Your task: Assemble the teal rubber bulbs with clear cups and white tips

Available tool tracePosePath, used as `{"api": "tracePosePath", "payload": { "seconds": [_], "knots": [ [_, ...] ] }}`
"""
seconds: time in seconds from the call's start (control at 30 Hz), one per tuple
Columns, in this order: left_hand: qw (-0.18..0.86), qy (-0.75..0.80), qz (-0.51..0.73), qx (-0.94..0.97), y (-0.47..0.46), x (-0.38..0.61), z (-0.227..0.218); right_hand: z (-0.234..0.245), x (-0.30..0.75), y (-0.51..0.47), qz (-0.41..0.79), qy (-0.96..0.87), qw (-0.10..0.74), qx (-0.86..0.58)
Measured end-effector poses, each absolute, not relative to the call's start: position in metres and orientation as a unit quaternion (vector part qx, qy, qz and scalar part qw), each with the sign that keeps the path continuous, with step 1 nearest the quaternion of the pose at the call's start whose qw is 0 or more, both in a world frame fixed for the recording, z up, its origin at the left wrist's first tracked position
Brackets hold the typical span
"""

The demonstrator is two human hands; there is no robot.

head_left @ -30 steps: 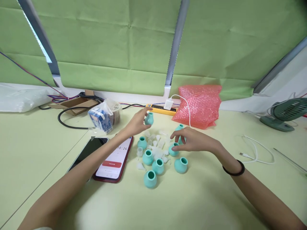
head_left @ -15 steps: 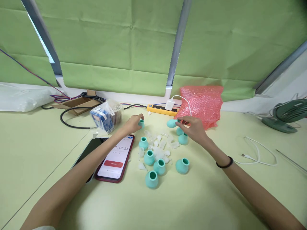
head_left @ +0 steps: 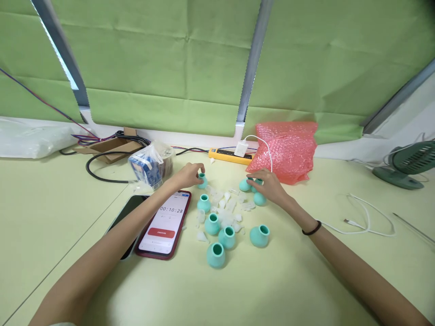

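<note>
Several small teal vases stand on the pale green table [head_left: 306,280] around a scatter of small white translucent pieces [head_left: 227,209]. My left hand [head_left: 185,175] is closed around one teal vase [head_left: 202,180] at the far left of the group, and that vase rests on the table. My right hand [head_left: 270,185] pinches another teal vase [head_left: 245,184] down at the table, beside two more vases. Nearer me stands a loose cluster of vases [head_left: 215,254], with a single one [head_left: 259,236] to the right.
A phone [head_left: 165,224] showing a timer lies left of the vases, over a darker phone. Farther back are a plastic-wrapped packet [head_left: 149,166], a cardboard piece with cables, a yellow power strip [head_left: 229,155], pink bubble wrap [head_left: 287,149], a white cable [head_left: 363,217] and a green fan [head_left: 403,165].
My left hand lowered its vase from the air to the table. My right hand lifted a vase, carried it back and set it down beside the far vases.
</note>
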State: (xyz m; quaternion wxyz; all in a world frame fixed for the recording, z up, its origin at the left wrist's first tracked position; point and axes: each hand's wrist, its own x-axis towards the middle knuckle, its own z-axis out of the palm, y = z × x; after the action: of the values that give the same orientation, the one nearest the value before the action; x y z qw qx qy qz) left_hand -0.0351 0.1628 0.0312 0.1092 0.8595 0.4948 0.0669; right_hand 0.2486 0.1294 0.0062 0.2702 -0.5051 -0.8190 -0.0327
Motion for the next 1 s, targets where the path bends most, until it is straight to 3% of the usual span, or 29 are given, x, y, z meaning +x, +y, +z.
{"api": "tracePosePath", "payload": {
  "seconds": [0.3,0.4,0.47,0.6,0.7,1.0],
  "knots": [
    [0.068,0.45,0.083,0.886,0.127,-0.035,0.077,0.032,0.24,0.11,-0.002,-0.827,0.252,-0.502],
    [0.11,0.396,0.017,0.911,0.109,-0.033,0.092,0.06,0.234,0.087,0.03,-0.845,0.227,-0.483],
    [0.131,0.372,-0.022,0.919,0.102,-0.03,0.093,0.078,0.231,0.067,0.08,-0.872,0.17,-0.451],
    [0.125,0.374,-0.043,0.918,0.099,-0.025,0.081,0.095,0.223,0.037,0.204,-0.883,-0.042,-0.42],
    [0.118,0.375,-0.035,0.919,0.102,-0.025,0.078,0.092,0.218,0.033,0.198,-0.872,-0.097,-0.437],
    [-0.002,0.434,0.144,0.889,0.121,-0.008,0.077,0.087,0.245,0.048,0.112,-0.868,-0.056,-0.48]
  ]
}}
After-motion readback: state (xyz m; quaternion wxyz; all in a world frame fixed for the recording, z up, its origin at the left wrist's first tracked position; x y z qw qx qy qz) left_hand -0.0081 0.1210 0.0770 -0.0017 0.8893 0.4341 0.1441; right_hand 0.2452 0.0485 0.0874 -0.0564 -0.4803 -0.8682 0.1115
